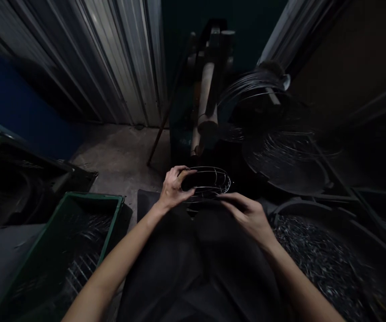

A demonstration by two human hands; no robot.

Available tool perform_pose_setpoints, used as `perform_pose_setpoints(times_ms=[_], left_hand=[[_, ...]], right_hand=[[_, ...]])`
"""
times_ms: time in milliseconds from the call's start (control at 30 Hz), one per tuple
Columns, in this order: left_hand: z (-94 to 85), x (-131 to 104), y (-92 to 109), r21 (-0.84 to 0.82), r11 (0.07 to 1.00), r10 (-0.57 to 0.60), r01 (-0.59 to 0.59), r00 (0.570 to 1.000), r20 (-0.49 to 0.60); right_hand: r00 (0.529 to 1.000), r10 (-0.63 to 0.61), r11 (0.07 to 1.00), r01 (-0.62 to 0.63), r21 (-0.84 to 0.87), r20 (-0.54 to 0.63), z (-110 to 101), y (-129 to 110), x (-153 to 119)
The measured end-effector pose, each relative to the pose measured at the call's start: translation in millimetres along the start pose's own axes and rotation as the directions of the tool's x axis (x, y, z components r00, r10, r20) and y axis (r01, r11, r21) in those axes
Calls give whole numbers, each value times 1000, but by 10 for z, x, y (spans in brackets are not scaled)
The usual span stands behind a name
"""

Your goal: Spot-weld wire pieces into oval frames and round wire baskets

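Note:
A round wire frame (pixel 216 175), made of thin metal rings joined by short cross wires, is held in front of the lap, just below a machine with a pale cylindrical arm (pixel 207 94). My left hand (pixel 176 185) grips its left side, thumb and fingers closed round the wires. At the lower right of the frame, my right hand (pixel 246 214) has its thumb and index finger close together at the wire edge. Whether a small piece sits between those fingertips is too dark to tell.
A green crate (pixel 115 223) with wire parts stands at the lower left, beside a dark crate (pixel 68 176). On the right are a tub (pixel 317 208) of small metal pieces, a tray (pixel 293 179) with wires, and wire rings (pixel 253 85) hanging above. A rod (pixel 159 134) leans by the machine.

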State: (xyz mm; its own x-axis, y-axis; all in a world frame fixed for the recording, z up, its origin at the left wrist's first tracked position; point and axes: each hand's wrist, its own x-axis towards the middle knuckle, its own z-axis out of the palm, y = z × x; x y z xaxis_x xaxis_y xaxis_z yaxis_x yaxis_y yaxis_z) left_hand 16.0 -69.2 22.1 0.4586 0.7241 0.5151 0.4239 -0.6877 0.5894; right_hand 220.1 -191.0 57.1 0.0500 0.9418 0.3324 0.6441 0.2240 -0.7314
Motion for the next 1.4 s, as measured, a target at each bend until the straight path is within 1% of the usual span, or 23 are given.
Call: perform_pose_setpoints(times_ms=[67, 133, 200, 233, 300, 400, 533, 700, 800, 867, 967, 1133, 1300, 1400], left_hand=[[-21, 21, 26, 29, 999, 27, -30, 997, 73], [-52, 33, 42, 39, 998, 45, -50, 992, 117], [-82, 33, 45, 34, 998, 49, -54, 991, 126], [-92, 31, 41, 31, 998, 47, -51, 991, 124], [-102, 24, 26, 27, 999, 39, -42, 993, 113], [-102, 18, -5, 21, 999, 40, -43, 994, 104], [-114, 38, -52, -7, 999, 48, -48, 994, 103], [-126, 92, -131, -98, 992, 86, -81, 995, 51], [-117, 127, -166, -100, 990, 101, -96, 994, 39], [-111, 150, -177, -96, 991, 100, -96, 994, 41], [-101, 181, -185, -103, 991, 93, -89, 995, 34], [-69, 228, -221, -104, 991, 93, -89, 995, 34], [-35, 276, -297, -105, 989, 108, -107, 994, 5], [-33, 315, -338, -91, 989, 114, -114, 993, -7]], right_hand=[[982, -178, 971, 186, -151, 61, 78, -46, 267], [945, -297, 872, 328, -362, 140, 160, -26, 424], [907, -356, 761, 420, -495, 224, 220, 7, 489], [892, -375, 725, 452, -520, 252, 239, 19, 500], [870, -415, 687, 492, -535, 267, 259, 32, 502], [843, -480, 640, 526, -560, 243, 262, 42, 506], [797, -538, 568, 582, -581, 273, 240, 54, 547], [735, -636, 504, 626, -595, 235, 199, 47, 622], [703, -669, 474, 652, -591, 239, 186, 52, 661], [698, -671, 458, 655, -601, 250, 180, 61, 681], [703, -665, 443, 644, -623, 253, 173, 78, 700], [682, -683, 418, 658, -626, 261, 166, 129, 726], [687, -674, 410, 653, -637, 271, 184, 175, 791], [667, -699, 384, 653, -653, 256, 209, 176, 851]])
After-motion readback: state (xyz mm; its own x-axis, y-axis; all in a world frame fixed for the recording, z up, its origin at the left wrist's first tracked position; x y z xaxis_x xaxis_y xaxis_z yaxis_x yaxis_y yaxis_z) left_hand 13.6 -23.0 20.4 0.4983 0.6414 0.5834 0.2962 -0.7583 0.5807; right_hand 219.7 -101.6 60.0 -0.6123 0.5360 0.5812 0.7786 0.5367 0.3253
